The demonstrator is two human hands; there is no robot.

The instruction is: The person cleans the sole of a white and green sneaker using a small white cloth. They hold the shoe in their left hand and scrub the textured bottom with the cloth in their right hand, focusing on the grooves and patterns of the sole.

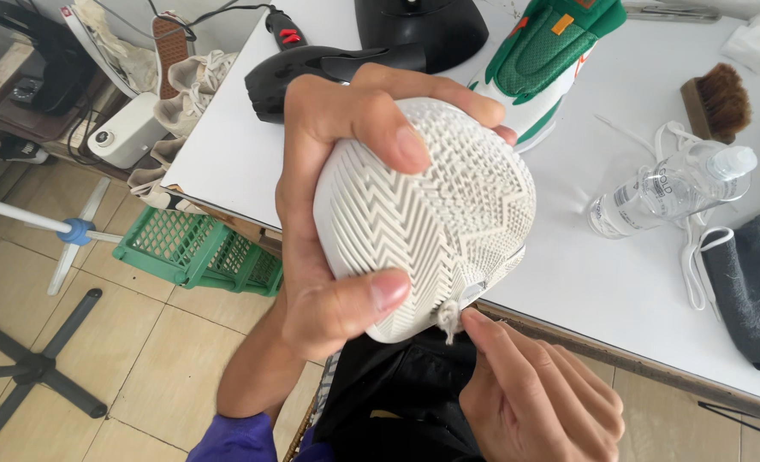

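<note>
My left hand (329, 214) grips a white sneaker (436, 214) turned sole-up, its ridged zigzag tread facing the camera, thumb and fingers wrapped around the sole's edges. My right hand (538, 398) is just below the shoe, its fingertips pinching a small greyish scrap (448, 320) stuck at the sole's lower edge. A second sneaker, green and white with orange accents (551, 60), lies on the white table (585, 282) behind.
On the table lie a black hair dryer (311, 64), a black stand base (418, 26), a clear plastic bottle (671, 188), a brown brush (718, 103), white laces (692, 265) and a grey cloth (752, 287). A green crate (196, 248) sits on the tiled floor.
</note>
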